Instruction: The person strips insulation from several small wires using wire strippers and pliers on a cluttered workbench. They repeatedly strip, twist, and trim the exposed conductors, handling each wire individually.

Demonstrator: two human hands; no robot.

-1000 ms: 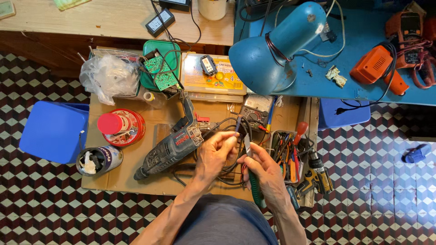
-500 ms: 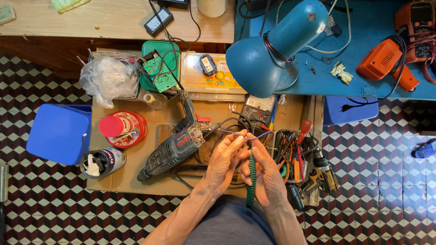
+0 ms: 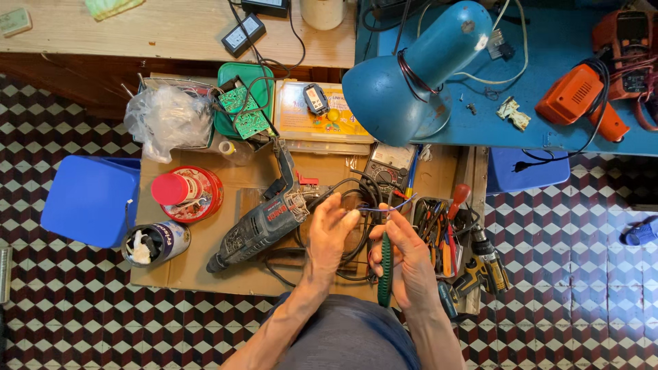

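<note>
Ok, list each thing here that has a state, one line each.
left hand: fingers pinching a thin purple wire
right hand: gripping a green-handled tool, upright in the fist
power drill: lying on its side on the cardboard
blue desk lamp: shade tilted down; lit or not, cannot tell
red-lidded can: lid on
grey tin: open, white stuff inside

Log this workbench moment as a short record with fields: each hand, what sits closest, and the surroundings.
left hand: fingertips pinch a thin blue wire
right hand: grips a green-handled tool, fingers meet the same wire
nearest: grey power drill, just left of the hands on the cardboard sheet
right of hands: tray of hand tools
above: blue desk lamp, multimeter
floor: checkered tiles
</note>
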